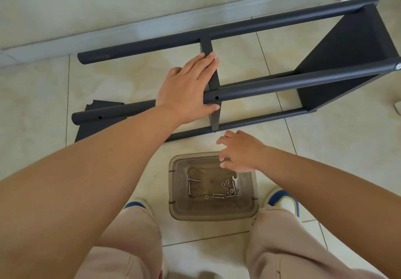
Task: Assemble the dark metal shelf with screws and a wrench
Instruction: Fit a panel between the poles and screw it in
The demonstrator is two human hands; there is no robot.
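Dark metal shelf [338, 62] lying on its side on the tiled floor [336, 153]. Left hand [186, 92] flat, fingers straight, resting on the middle panel [213, 79] and front tube [282, 84]. Right hand [240, 152] loosely curled, holding nothing, above the clear plastic box [213, 186] containing screws [219, 195], nuts and wrench [234, 181].

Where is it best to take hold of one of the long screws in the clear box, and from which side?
Probably pinch the long screw by the middle of its shaft, coming straight down from above. It lies flat on the bottom of the clear box, whose walls block any sideways approach. The right hand hovers open over the box's far rim, while the left hand steadies the shelf frame.
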